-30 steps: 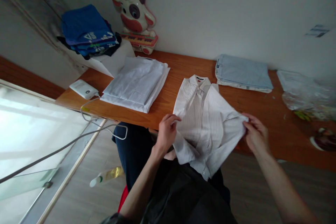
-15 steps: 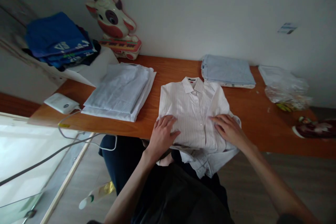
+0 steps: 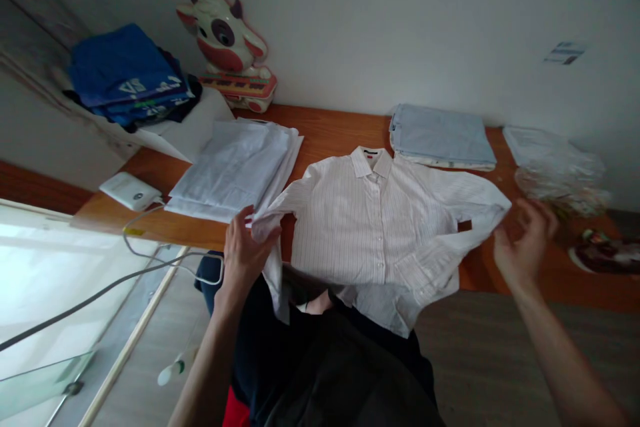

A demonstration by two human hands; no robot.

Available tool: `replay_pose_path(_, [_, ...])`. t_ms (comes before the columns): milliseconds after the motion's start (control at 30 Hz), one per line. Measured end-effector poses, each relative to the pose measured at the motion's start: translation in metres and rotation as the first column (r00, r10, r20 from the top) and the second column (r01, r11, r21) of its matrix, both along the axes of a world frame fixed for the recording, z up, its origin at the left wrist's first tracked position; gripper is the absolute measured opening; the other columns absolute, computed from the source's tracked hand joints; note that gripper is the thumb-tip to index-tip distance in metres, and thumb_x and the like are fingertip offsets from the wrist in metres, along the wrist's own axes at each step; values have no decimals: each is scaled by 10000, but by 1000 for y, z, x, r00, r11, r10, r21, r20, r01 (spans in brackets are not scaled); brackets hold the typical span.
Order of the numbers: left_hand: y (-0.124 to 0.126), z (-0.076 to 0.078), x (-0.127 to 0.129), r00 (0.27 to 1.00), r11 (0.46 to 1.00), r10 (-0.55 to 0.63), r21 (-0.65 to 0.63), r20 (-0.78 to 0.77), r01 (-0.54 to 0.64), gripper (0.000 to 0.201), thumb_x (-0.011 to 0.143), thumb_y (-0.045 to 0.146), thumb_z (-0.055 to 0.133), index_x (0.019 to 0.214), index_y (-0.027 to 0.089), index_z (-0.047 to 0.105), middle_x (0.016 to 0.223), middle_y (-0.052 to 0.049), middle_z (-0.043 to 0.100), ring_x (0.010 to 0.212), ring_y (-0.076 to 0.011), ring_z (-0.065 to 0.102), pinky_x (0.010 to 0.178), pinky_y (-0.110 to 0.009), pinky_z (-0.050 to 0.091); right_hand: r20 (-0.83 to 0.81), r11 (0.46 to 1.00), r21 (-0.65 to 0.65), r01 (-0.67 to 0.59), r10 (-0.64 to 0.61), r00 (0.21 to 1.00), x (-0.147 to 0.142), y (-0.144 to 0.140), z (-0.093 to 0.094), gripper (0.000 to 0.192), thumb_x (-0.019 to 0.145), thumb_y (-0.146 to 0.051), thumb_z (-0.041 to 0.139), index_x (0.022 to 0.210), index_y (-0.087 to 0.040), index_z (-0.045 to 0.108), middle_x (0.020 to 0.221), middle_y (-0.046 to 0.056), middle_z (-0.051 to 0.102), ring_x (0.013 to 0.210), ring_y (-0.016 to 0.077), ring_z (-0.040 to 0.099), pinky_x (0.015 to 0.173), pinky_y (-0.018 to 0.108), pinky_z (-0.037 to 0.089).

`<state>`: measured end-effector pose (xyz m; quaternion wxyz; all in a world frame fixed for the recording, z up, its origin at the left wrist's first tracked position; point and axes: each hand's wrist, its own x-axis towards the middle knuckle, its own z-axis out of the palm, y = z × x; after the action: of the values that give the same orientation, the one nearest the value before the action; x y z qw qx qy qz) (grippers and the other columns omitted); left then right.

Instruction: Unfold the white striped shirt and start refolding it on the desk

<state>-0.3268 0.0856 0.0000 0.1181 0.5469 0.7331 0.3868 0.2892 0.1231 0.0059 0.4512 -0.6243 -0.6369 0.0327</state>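
Note:
A white striped long-sleeved shirt (image 3: 345, 220) lies front up on the wooden table (image 3: 330, 123), collar toward the wall. Its lower hem hangs over the near edge onto my lap. My left hand (image 3: 247, 250) has the sleeve on the left between thumb and fingers, and the end of that sleeve dangles below the table edge. The other sleeve is bent outward at the elbow, its cuff lying back across the shirt's lower front. Beside that bend is my right hand (image 3: 527, 240), slightly blurred, thumb and fingers apart.
White folded cloths (image 3: 235, 167) and a white power bank (image 3: 130, 191) with a cable lie on the left. Behind them are blue folded clothes (image 3: 130, 77) and a cow-shaped toy keyboard (image 3: 235, 47). Folded light-blue fabric (image 3: 440, 133) and plastic bags (image 3: 560, 167) lie back right.
My hands have moved apart from the shirt's front to its two sides. Both sleeves, formerly tucked in, are now drawn outward, and the shirt lies wider.

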Motion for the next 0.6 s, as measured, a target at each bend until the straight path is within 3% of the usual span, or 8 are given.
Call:
replay_pose_path(67, [-10, 2, 6, 995, 981, -101, -163, 9, 101, 549, 880, 448, 816, 1365, 251, 651, 1189, -95, 741, 1064, -326, 706, 933, -472, 565, 141, 975, -106, -196, 210, 967, -35, -19, 6, 514, 1035, -413, 615, 1546, -373, 575, 1660, 94, 475, 1566, 385, 431, 1300, 636, 378])
replay_pose_path(133, [-10, 9, 19, 931, 931, -250, -199, 264, 307, 363, 924, 417, 776, 1239, 254, 698, 1079, -61, 756, 973, -285, 717, 844, -399, 566, 213, 866, -319, -385, 462, 861, -72, -29, 2, 575, 1024, -460, 647, 1586, -409, 539, 1681, 53, 484, 1551, 385, 464, 1302, 643, 380])
replay_pose_path(200, [7, 25, 35, 724, 889, -336, -51, 602, 455, 358, 905, 413, 817, 1201, 255, 690, 1106, -45, 750, 966, -246, 715, 792, -326, 564, 257, 742, -502, -444, 619, 742, -100, -29, -8, 778, 969, -556, 720, 1672, -456, 404, 1775, 20, 361, 1613, 426, 363, 1314, 720, 298])
replay_pose_path(233, [23, 34, 43, 579, 883, -346, 48, 738, 467, 400, 883, 410, 850, 1209, 258, 677, 1138, -41, 745, 973, -232, 715, 794, -307, 567, 283, 715, -547, -435, 647, 708, -109, -26, -15, 843, 945, -598, 739, 1689, -476, 360, 1800, 7, 311, 1639, 447, 299, 1312, 766, 235])
replay_pose_path(333, [93, 57, 52, 217, 917, -341, 272, 915, 291, 394, 902, 382, 833, 1224, 259, 643, 1094, -29, 725, 938, -204, 718, 849, -311, 588, 325, 728, -543, -419, 642, 694, -117, -12, -31, 804, 963, -628, 699, 1681, -481, 368, 1801, 10, 311, 1651, 450, 268, 1292, 821, 164])
replay_pose_path(433, [165, 59, 42, 13, 926, -369, 366, 930, 97, 420, 931, 314, 771, 1305, 242, 593, 1145, -56, 706, 1032, -195, 722, 974, -324, 572, 277, 790, -432, -436, 576, 769, -107, -5, -37, 590, 1013, -567, 646, 1569, -397, 542, 1700, 56, 478, 1553, 381, 473, 1283, 700, 356])
replay_pose_path(533, [196, 37, 27, 14, 967, -246, 245, 969, 76, 581, 934, 391, 774, 1443, 286, 513, 1268, -84, 676, 1063, -210, 723, 1000, -394, 575, 234, 885, -308, -349, 426, 874, -86, -6, -39, 357, 1039, -543, 601, 1299, -324, 711, 1425, 98, 683, 1314, 342, 668, 1145, 576, 550])
replay_pose_path(600, [189, 19, 24, 167, 981, -193, 187, 967, 53, 682, 909, 423, 813, 1496, 339, 476, 1357, -83, 652, 1071, -216, 720, 975, -411, 577, 273, 941, -275, -199, 275, 922, -64, -4, -40, 364, 1031, -585, 585, 1144, -277, 742, 1245, 132, 743, 1166, 360, 717, 1053, 573, 591])
